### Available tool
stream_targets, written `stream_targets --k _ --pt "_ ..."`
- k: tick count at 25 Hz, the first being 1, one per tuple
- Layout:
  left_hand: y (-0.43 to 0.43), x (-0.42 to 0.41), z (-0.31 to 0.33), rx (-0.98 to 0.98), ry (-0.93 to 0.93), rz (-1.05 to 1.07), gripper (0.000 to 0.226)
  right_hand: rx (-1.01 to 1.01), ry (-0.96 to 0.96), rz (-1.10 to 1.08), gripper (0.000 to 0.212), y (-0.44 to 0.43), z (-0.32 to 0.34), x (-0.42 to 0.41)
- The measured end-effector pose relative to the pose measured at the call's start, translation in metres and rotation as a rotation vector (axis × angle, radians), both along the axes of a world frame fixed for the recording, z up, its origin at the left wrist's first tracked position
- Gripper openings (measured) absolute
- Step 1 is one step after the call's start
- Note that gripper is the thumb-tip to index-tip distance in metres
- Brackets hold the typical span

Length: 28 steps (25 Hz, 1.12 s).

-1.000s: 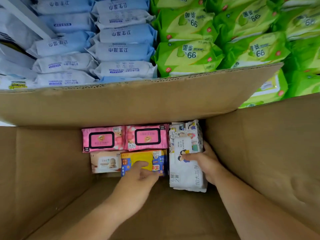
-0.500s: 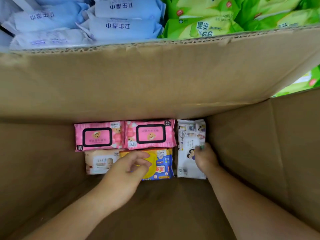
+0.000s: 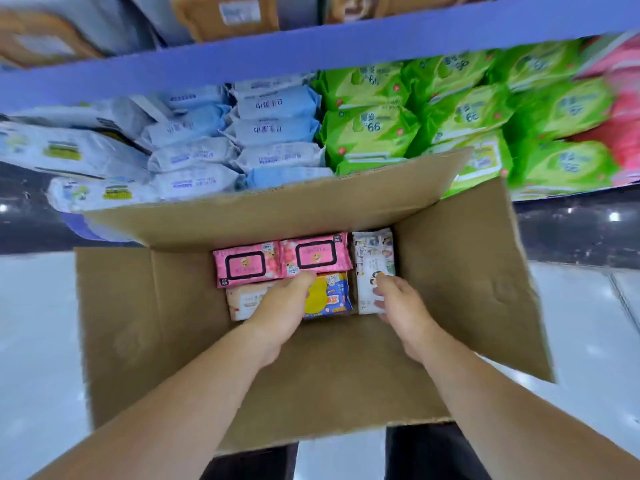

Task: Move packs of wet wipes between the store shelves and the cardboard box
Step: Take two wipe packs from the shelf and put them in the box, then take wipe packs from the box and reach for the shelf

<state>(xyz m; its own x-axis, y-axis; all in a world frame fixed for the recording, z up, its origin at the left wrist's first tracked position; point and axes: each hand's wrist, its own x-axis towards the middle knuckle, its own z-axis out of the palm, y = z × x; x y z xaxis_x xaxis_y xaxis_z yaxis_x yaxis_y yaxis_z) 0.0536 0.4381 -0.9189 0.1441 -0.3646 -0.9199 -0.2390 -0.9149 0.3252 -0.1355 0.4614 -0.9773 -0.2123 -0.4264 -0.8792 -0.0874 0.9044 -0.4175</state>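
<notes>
At the far end of the open cardboard box (image 3: 138, 323), five packs of wet wipes lie flat on the bottom against the far wall. The left pink pack (image 3: 244, 265) and the right pink pack (image 3: 315, 252) sit side by side, with a beige pack (image 3: 242, 299) and a yellow and blue pack (image 3: 329, 296) just in front of them. A white pack (image 3: 372, 258) runs lengthwise along their right side. The person's left hand (image 3: 284, 306) lies over the seam between the beige pack and the yellow and blue pack. Its fingers are bent and reach the near edge of the right pink pack; whether they grip anything cannot be told. The right hand (image 3: 398, 306) holds the near end of the white pack, fingers curled over its top. Behind the box, a shelf below a blue shelf edge (image 3: 311, 46) is stacked with pale blue packs (image 3: 277, 129) on the left and green packs (image 3: 370, 129) on the right. The box stands on a pale glossy floor (image 3: 34, 341).
</notes>
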Motion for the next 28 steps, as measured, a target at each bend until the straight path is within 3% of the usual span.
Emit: stream_targets --k 4,7,10,14,16,20,25,28 --pt "-0.012 -0.016 0.12 -0.098 0.062 -0.098 0.064 -0.147 -0.028 -0.006 0.015 0.007 0.126 0.0" --pt "-0.016 -0.026 0.222 -0.21 0.109 -0.147 0.059 -0.262 -0.032 -0.077 0.028 0.008 0.225 -0.01" --pt "-0.02 -0.041 0.323 -0.352 0.134 -0.317 0.049 -0.395 0.004 -0.152 0.022 0.018 0.322 -0.033" --pt "-0.028 -0.087 0.434 -0.544 0.127 -0.421 0.042 -0.544 0.025 -0.234 0.041 0.034 0.43 -0.081" --pt "-0.033 -0.128 0.482 -0.642 0.17 -0.475 0.041 -0.61 0.033 -0.268 0.049 0.037 0.475 -0.119" --pt "-0.034 -0.242 0.563 -0.765 0.24 -0.572 0.049 -0.775 0.086 -0.321 0.035 0.039 0.554 -0.231" --pt "-0.046 -0.392 0.632 -0.863 0.337 -0.599 0.047 -0.915 0.228 -0.316 0.045 0.045 0.645 -0.39" --pt "-0.066 -0.463 0.679 -0.94 0.387 -0.617 0.029 -0.972 0.275 -0.339 0.039 0.035 0.699 -0.467"
